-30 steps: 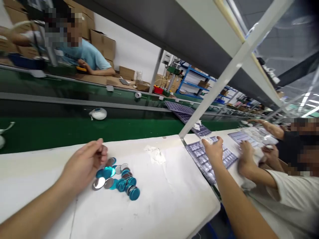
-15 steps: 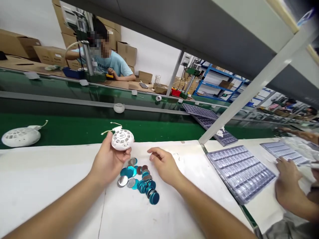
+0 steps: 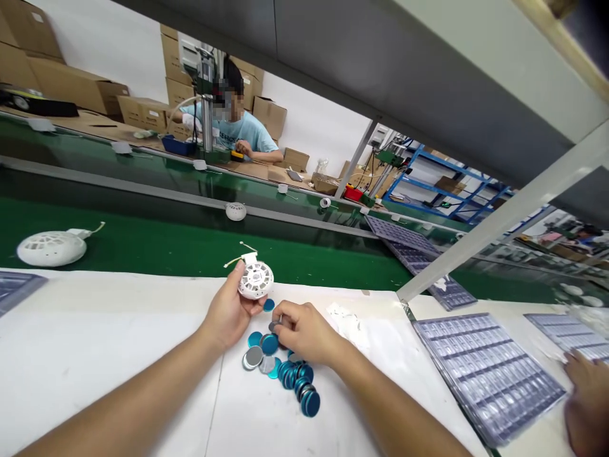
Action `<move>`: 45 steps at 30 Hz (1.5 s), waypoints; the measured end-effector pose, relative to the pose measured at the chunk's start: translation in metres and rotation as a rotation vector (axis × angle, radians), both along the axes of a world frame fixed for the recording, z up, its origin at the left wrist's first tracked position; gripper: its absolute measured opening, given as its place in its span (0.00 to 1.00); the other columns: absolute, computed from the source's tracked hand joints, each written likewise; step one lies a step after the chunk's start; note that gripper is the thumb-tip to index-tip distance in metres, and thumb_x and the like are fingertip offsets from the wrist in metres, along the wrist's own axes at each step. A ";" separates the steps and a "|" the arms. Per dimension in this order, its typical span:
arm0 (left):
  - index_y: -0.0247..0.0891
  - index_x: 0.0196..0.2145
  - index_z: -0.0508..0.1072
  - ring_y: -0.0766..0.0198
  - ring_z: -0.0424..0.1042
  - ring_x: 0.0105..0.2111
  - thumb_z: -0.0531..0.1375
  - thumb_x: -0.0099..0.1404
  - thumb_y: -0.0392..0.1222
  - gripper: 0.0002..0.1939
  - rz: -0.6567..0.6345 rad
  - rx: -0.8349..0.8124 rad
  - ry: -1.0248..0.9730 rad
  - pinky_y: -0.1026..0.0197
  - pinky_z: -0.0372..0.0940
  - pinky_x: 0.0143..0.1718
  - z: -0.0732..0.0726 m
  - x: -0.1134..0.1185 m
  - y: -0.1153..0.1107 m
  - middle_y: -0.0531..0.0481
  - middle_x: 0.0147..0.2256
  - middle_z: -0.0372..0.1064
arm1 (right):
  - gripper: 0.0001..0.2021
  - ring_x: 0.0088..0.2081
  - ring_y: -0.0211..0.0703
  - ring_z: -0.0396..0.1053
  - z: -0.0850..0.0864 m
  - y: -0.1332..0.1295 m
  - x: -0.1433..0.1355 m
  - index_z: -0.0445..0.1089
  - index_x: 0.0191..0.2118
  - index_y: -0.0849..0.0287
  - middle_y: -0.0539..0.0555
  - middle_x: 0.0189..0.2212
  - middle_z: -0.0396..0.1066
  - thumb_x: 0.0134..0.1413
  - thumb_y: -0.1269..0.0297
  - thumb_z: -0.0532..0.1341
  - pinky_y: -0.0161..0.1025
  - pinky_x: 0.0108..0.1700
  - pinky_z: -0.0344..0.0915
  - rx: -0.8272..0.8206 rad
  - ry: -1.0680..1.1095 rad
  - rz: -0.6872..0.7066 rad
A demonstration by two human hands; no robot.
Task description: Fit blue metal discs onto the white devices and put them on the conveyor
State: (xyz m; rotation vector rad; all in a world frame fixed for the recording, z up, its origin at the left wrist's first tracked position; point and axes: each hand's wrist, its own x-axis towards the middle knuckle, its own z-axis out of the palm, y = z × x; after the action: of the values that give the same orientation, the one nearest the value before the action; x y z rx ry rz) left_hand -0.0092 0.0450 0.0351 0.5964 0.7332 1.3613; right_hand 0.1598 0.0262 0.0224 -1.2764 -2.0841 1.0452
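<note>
My left hand (image 3: 228, 317) is closed around a round white plastic housing (image 3: 255, 280) with a ring of vent slots. A short cable with a white connector (image 3: 248, 258) sticks up from its top. Just to the right, my right hand (image 3: 309, 330) pinches a small grey disc (image 3: 273, 326) between thumb and fingers, above a loose pile of metal discs (image 3: 288, 374). Some discs show blue faces, others silver. One blue disc (image 3: 269, 305) lies apart, close to the left fingertips. My right fingers partly cover the top of the pile.
Clear plastic trays (image 3: 490, 374) lie at right, beside a co-worker's hand (image 3: 587, 387). A slanted white post (image 3: 476, 216) rises behind them. More white housings (image 3: 52, 247) sit on the green conveyor (image 3: 157, 247). Across it, a person in a blue shirt (image 3: 252, 136) sits behind a press (image 3: 207, 101).
My right hand has come in to the disc pile and closed on a disc. The left hand still holds the white housing. The whole view has shifted, so things appear farther right.
</note>
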 end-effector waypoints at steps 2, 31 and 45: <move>0.35 0.41 0.72 0.67 0.63 0.18 0.58 0.66 0.55 0.19 -0.036 0.017 0.033 0.68 0.56 0.14 -0.001 0.003 -0.004 0.52 0.24 0.67 | 0.10 0.16 0.35 0.63 0.002 -0.009 0.006 0.72 0.40 0.53 0.38 0.14 0.59 0.53 0.73 0.59 0.32 0.25 0.64 0.009 0.097 -0.027; 0.45 0.46 0.68 0.66 0.58 0.14 0.59 0.63 0.61 0.21 -0.303 0.054 0.535 0.70 0.53 0.07 0.000 0.025 -0.038 0.55 0.21 0.64 | 0.06 0.21 0.35 0.68 0.011 -0.040 0.024 0.67 0.44 0.52 0.44 0.23 0.69 0.63 0.69 0.58 0.33 0.25 0.65 0.192 0.425 -0.158; 0.46 0.55 0.63 0.65 0.59 0.14 0.63 0.60 0.58 0.29 -0.460 0.150 0.521 0.69 0.52 0.10 0.002 0.020 -0.037 0.56 0.19 0.65 | 0.16 0.21 0.35 0.60 0.017 -0.035 0.022 0.63 0.45 0.52 0.40 0.21 0.60 0.53 0.59 0.67 0.31 0.23 0.61 0.086 0.432 -0.393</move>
State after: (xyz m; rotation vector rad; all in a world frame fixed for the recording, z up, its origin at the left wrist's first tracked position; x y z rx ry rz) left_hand 0.0105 0.0077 0.0367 1.1871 0.8431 0.8385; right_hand 0.1821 -0.0085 0.0392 -1.2222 -1.4692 0.9392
